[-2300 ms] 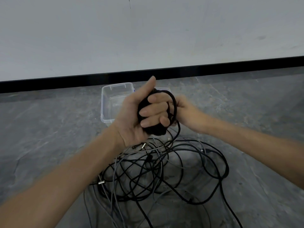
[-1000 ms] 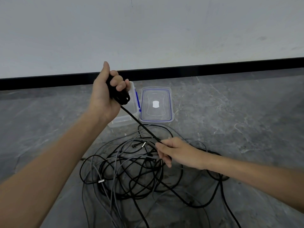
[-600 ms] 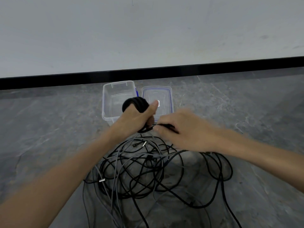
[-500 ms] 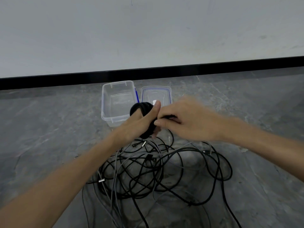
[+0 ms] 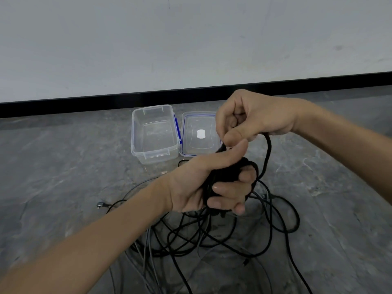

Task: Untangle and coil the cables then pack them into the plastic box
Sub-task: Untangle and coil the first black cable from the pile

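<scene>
A plain white wall is seen across the upper half of the frame, closed off below by a black skirting strip (image 5: 127,102), and under that a grey, stone-patterned floor (image 5: 63,166) is spread out. Just above the centre, a clear plastic box (image 5: 135,134) is set open on the floor, with nothing inside it. Its lid (image 5: 188,124), edged in blue, is laid flat just beside it on the right.

At centre, a black cable (image 5: 229,170) wound into a tight bundle is clenched in the left hand (image 5: 191,185), the fingers being curled round it and the thumb laid across its top. Directly above, the right hand (image 5: 254,115) is closed, and a strand of the same cable is pinched under its thumb. From it a free loop (image 5: 267,153) is hung down to the bundle.

Below both hands, a loose tangle of cables (image 5: 212,236), black and grey, is spread over the floor in the lower centre, well short of the box. A small connector (image 5: 100,205) is seen at its left edge.
</scene>
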